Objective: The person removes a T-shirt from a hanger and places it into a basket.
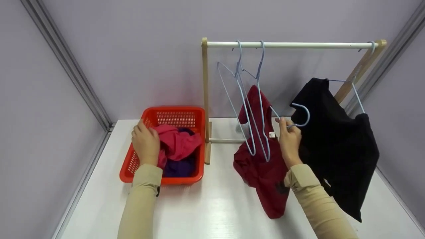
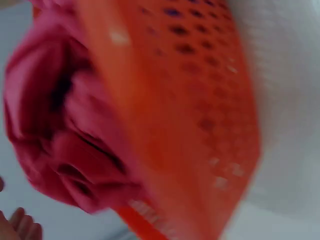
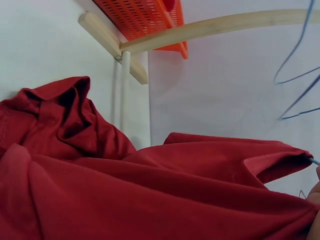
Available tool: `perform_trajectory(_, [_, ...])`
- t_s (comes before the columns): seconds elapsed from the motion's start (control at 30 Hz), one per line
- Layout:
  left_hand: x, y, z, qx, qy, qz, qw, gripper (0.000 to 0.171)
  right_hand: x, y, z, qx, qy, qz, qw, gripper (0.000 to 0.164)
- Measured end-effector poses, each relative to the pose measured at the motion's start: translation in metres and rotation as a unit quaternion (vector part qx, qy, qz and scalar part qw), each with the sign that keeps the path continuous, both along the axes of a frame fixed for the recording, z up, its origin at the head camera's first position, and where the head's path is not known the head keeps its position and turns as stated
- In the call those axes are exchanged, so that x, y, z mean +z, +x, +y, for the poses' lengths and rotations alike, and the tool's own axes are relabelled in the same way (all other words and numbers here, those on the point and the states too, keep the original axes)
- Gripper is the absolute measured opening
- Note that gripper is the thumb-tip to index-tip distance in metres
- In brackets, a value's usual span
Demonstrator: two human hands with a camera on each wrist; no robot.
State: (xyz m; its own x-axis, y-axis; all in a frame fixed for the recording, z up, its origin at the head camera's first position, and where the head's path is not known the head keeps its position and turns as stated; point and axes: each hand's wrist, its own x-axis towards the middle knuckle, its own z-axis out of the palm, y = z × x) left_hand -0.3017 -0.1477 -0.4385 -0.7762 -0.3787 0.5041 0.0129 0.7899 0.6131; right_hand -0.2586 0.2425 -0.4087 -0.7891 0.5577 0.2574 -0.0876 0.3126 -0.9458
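Observation:
My left hand is above the left side of a red plastic basket, beside a bunched pink garment. In the left wrist view its loosely bent fingers show apart from the pink cloth. My right hand grips a light blue wire hanger just below its hook. From this hanger a dark red shirt drapes down, its lower part bunched, with a white label at the neck. In the right wrist view the red cloth spreads out beside the hand.
A rack with a white rail and wooden posts stands behind. Two bare blue hangers hang at its left, overlapping the red shirt. A black garment hangs at the right end. Purple cloth lies in the basket.

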Motion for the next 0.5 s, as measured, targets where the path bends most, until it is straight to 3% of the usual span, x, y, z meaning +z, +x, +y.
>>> perform_trajectory(0.1, [0.011, -0.004, 0.027, -0.035, -0.029, 0.085, 0.9954, 0.025, -0.005, 0.001, -0.003, 0.01, -0.012, -0.01, 1.0, 0.043])
perform_trajectory(0.23, [0.019, -0.005, 0.062, -0.094, -0.077, 0.152, 0.9808, 0.02, -0.009, 0.002, -0.006, 0.03, -0.021, -0.02, 0.999, 0.04])
perform_trajectory(0.37, [0.021, -0.003, 0.094, -0.157, -0.126, 0.174, 0.964, 0.016, -0.014, 0.003, -0.009, 0.052, -0.044, -0.013, 0.998, 0.036])
perform_trajectory(0.5, [0.018, 0.002, 0.123, -0.196, -0.18, 0.183, 0.9463, 0.01, -0.018, 0.005, -0.01, 0.055, -0.037, -0.02, 0.998, 0.04])
